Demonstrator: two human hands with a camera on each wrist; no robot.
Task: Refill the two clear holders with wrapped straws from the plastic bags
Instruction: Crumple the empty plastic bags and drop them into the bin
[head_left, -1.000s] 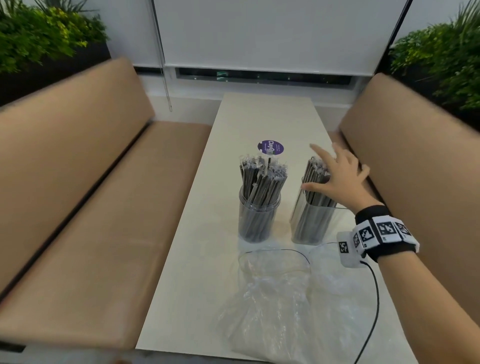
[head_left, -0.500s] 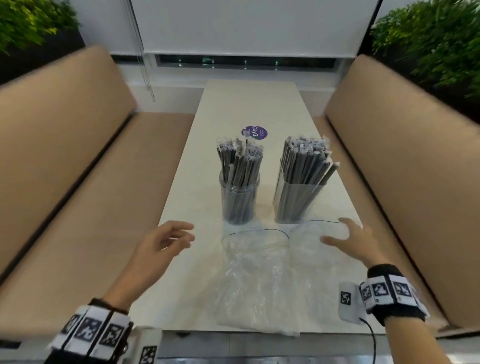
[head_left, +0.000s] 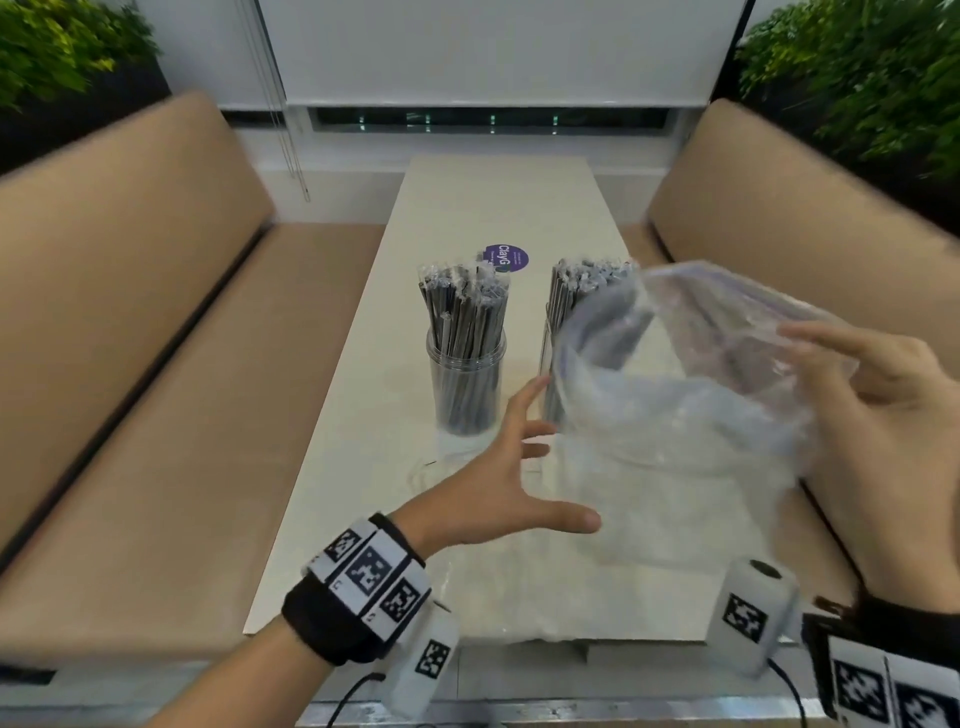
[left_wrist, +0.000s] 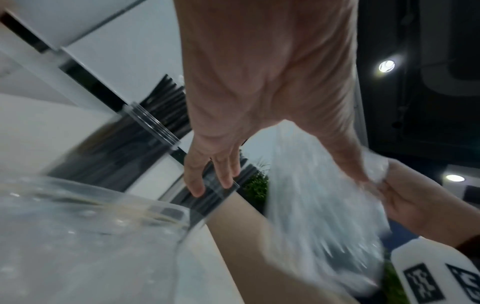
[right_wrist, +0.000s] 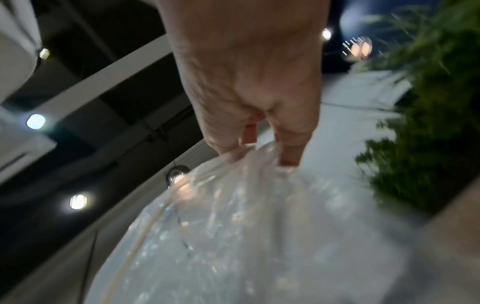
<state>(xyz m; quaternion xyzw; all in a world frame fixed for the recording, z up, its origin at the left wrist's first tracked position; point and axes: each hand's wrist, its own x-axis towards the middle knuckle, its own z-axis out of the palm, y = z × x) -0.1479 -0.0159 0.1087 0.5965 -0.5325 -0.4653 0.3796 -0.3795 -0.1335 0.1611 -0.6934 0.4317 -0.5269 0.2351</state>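
the right hand pinched the emptied plastic bag aloft, the left hand spread open beside it; clearing it gently would have spared the full holders.

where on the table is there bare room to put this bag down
Bare: the far end of the table beyond the purple sticker, and the left strip beside the round holder. Crowded: the near end, under the second bag, the left hand and the lifted bag.

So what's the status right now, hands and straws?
Right hand grips a lifted clear plastic bag; left hand open beside it. Both holders packed with wrapped straws. Lifted bag screens the right holder.
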